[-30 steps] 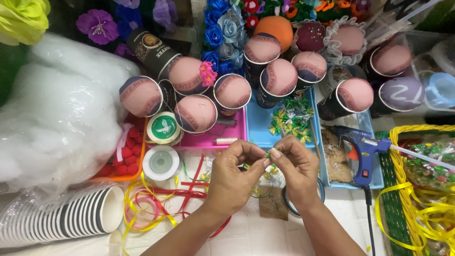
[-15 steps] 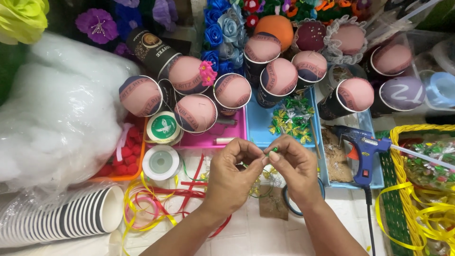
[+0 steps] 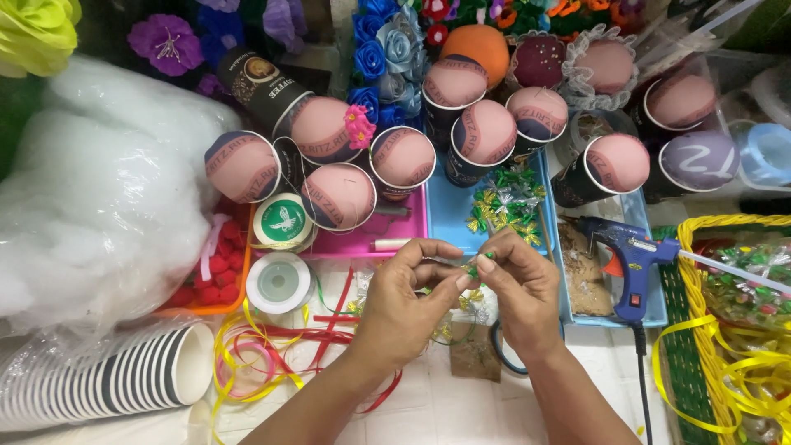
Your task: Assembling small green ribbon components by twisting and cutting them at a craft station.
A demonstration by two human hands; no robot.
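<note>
White stuffing (image 3: 91, 214): a big soft heap in clear plastic, at the far left, beside the orange tray.
Stuffed cups (image 3: 395, 140): many dark paper cups with pink padded tops, lying in a row across the trays behind the hands.
Wicker basket (image 3: 688, 330): yellow and green, at the right edge, with yellow ribbon over its rim.
Stack of paper cups (image 3: 107, 379): striped, lying on its side at the lower left.
Glue gun (image 3: 630, 259): blue, in the blue tray just right of the right hand.
Ribbons (image 3: 272, 346): red and yellow, loose on the table under the left forearm.
Tape rolls (image 3: 280, 247): two, left of the hands.
Left hand (image 3: 400, 301): fingers pinched together on the small green piece.
Right hand (image 3: 523, 292): thumb and forefinger closed on the same piece.
Small green piece (image 3: 476, 265): between both hands' fingertips, mostly hidden by them.
</note>
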